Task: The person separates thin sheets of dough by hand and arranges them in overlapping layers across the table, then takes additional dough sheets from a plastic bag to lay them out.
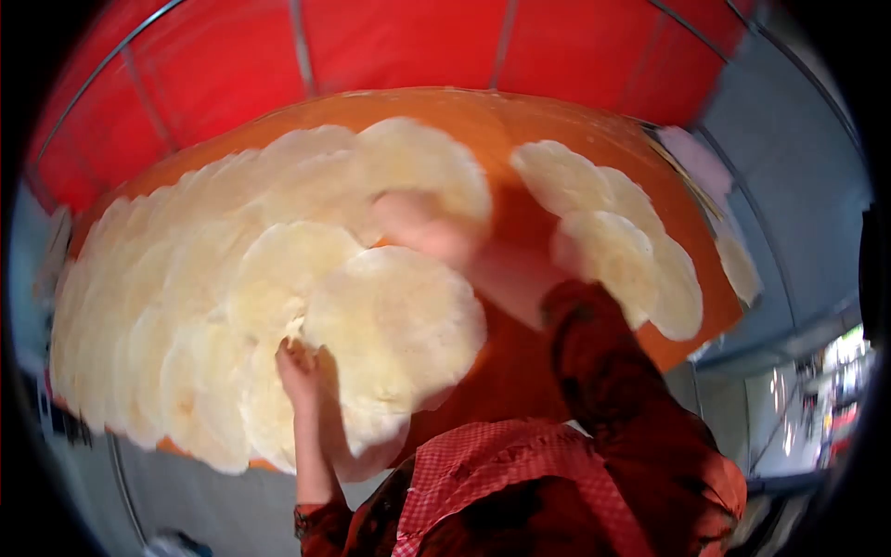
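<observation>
Thin, pale round flatbreads (pixel 390 320) lie overlapped in a broad layer over the left and middle of the orange table. My left hand (pixel 299 369) is low over this layer, fingers bent together at the edge of one flatbread. A small crumpled, whitish bit (pixel 295 325) shows just beyond those fingertips. Stretched across the table, my right hand (pixel 422 227) is smeared by motion above the flatbreads at the upper middle. Its fingers cannot be made out, nor whether it touches anything.
To the right, a smaller group of overlapping flatbreads (pixel 617 255) lies on the orange table surface (pixel 520 371). Thin sticks (pixel 682 172) and pale pieces rest along its right edge. A red panel wall (pixel 399 46) with metal bars stands behind; grey sheeting (pixel 789 176) hangs at right.
</observation>
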{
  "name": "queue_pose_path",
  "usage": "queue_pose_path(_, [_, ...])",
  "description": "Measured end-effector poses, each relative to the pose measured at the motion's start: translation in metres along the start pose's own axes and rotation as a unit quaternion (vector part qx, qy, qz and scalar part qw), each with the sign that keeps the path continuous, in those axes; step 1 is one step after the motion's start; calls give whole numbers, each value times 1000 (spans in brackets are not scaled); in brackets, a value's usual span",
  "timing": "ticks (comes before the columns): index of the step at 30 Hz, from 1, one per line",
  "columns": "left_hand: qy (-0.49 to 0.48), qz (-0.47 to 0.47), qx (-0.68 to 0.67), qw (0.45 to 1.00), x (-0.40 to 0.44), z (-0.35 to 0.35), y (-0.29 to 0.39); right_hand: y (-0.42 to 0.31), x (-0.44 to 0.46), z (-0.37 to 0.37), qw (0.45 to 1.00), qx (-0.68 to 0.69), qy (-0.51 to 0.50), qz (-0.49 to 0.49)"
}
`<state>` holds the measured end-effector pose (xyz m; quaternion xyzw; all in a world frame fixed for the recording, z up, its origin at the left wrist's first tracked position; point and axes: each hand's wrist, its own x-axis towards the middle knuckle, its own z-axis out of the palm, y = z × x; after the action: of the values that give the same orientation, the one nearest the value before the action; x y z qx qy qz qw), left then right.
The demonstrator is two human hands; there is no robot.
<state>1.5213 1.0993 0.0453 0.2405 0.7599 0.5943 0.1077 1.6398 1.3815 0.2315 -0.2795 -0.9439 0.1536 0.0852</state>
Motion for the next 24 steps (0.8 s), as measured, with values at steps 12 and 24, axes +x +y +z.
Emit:
queue_pose_path(12, [-134,106,-54,984,-40,50,53,203,-140,133,966,133,207,80])
queue_pose_path(24, [-526,164,-67,832,-134,262,96,415,-107,73,915,-205,247,244])
